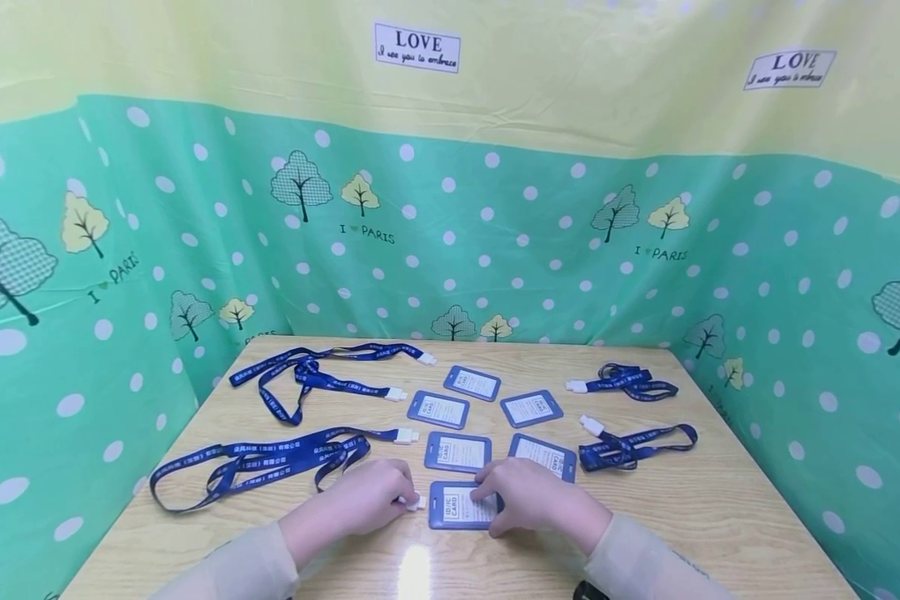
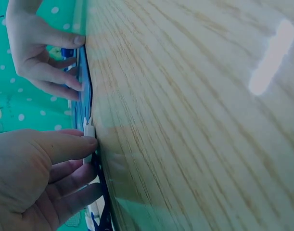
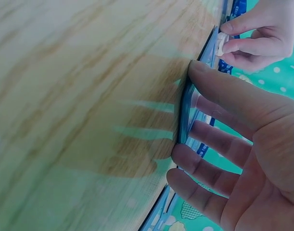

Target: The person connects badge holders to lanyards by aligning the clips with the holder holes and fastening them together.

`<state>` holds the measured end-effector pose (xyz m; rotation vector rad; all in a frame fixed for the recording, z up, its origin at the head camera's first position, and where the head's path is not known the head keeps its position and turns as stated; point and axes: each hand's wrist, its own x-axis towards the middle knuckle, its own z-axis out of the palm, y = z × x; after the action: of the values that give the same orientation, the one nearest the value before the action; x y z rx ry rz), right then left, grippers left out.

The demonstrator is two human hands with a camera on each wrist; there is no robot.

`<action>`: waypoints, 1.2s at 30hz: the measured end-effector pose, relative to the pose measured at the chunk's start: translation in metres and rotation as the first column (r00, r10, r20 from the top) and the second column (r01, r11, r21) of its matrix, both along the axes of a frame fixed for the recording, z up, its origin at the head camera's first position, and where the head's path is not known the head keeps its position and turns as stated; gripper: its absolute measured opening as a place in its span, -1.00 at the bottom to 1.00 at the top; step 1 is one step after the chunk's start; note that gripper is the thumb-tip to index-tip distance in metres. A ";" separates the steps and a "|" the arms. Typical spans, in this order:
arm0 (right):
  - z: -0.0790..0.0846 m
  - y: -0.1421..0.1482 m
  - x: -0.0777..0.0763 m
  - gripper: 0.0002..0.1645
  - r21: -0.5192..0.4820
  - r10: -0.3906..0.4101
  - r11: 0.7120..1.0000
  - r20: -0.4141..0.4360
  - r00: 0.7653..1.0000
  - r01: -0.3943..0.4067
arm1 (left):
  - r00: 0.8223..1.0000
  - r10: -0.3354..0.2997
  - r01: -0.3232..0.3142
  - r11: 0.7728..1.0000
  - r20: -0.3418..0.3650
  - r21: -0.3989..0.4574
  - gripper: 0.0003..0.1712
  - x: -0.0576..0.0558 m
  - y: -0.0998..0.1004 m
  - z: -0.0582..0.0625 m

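Note:
My left hand (image 1: 375, 498) pinches the white plastic clip (image 1: 418, 503) of a blue lanyard between thumb and fingers, low over the table. In the left wrist view, the clip's tip (image 2: 88, 122) is right at the end of a blue ID card holder (image 2: 83, 91). That card holder (image 1: 450, 518), nearest of the group, lies flat with its slot end toward the clip. My right hand (image 1: 534, 498) grips its right part, thumb on the near edge and fingertips over the top and right end. In the right wrist view, the thumb (image 3: 219, 86) presses the holder's edge.
Several more card holders, such as one (image 1: 457, 452) just behind, lie mid-table. Blue lanyards with white clips are spread at left (image 1: 270, 457) and back left (image 1: 345, 385). Two folded lanyards (image 1: 633, 383) (image 1: 641, 447) lie at right. A patterned curtain (image 1: 450, 250) surrounds the table (image 1: 735, 517).

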<state>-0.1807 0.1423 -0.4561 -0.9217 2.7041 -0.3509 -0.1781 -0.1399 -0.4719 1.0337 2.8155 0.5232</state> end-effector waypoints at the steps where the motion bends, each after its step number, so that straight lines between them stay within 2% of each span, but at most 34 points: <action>1: 0.000 0.000 0.000 -0.40 0.000 0.001 1.000 0.000 1.000 -0.001 | 1.000 0.001 -0.001 1.000 0.005 0.002 -0.86 0.000 0.000 0.000; 9: 0.000 0.001 0.000 -0.40 -0.001 -0.007 1.000 0.008 1.000 0.007 | 1.000 0.009 -0.010 1.000 0.017 0.002 -0.85 -0.001 0.002 -0.001; 24: 0.000 0.000 0.000 -0.40 -0.004 -0.009 1.000 0.010 1.000 0.009 | 1.000 0.002 -0.002 1.000 -0.001 -0.003 -0.85 0.001 0.003 -0.002; 36: 0.000 0.001 -0.001 -0.41 -0.003 -0.001 1.000 0.011 1.000 0.001 | 1.000 -0.012 0.012 1.000 -0.011 -0.005 -0.86 0.002 0.008 0.003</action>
<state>-0.1815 0.1433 -0.4564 -0.9162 2.6952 -0.3600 -0.1762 -0.1319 -0.4694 1.0547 2.8173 0.5099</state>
